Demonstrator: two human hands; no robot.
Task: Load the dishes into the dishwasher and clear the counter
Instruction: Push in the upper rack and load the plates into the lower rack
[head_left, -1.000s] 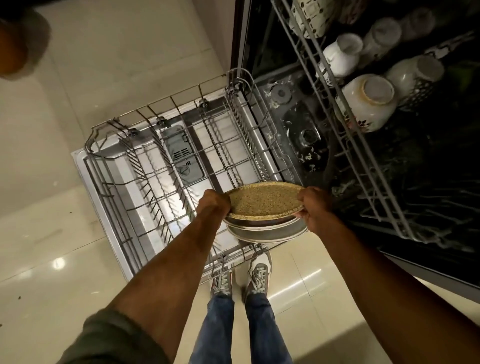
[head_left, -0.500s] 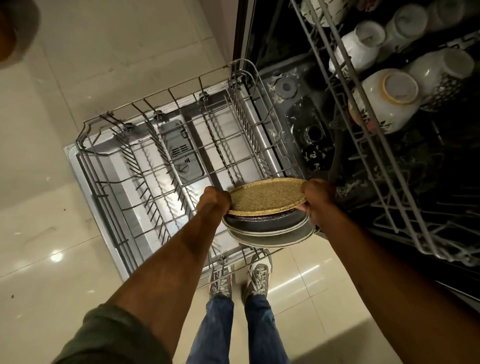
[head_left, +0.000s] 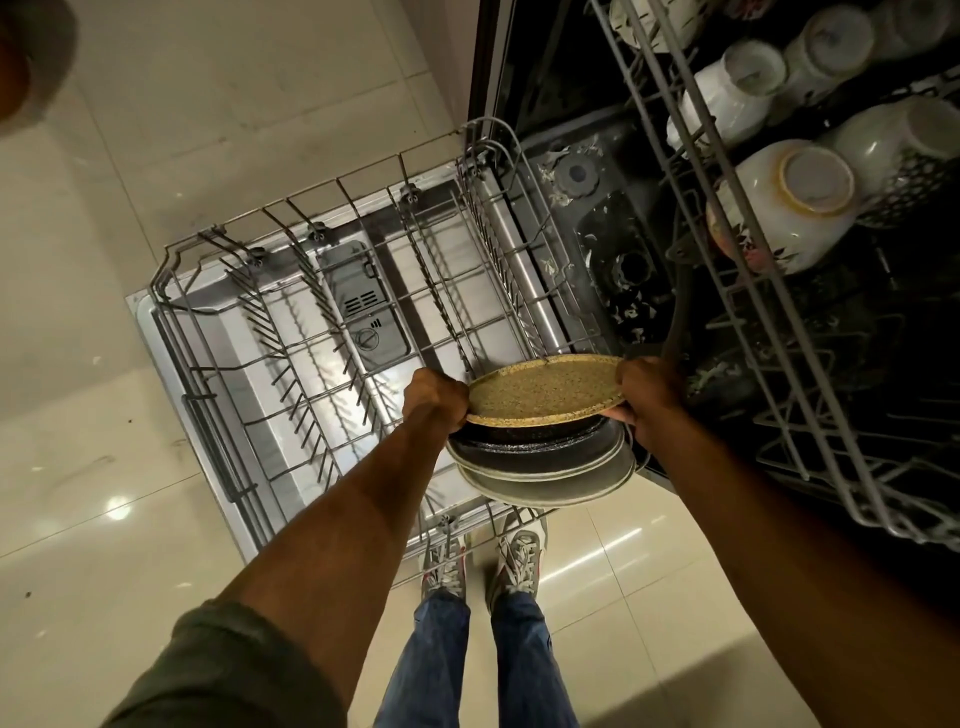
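Note:
I hold a stack of plates (head_left: 545, 462) over the near right corner of the dishwasher's pulled-out lower rack (head_left: 322, 332). The top plate (head_left: 545, 389) is speckled tan; a dark one and pale ones lie under it. My left hand (head_left: 434, 397) grips the stack's left rim and my right hand (head_left: 647, 397) grips its right rim. No dishes stand in the lower rack. It sits on the open dishwasher door (head_left: 171, 358).
The upper rack (head_left: 769, 322) juts out at the right with several white cups and bowls (head_left: 795, 202) upside down in it. The dark dishwasher tub (head_left: 613, 244) lies below it. My feet (head_left: 483, 566) stand on the tiled floor by the door's edge.
The stack has tilted slightly, showing more of the lower plates' rims. The view has shifted a little toward the dishwasher; both hands keep their grip.

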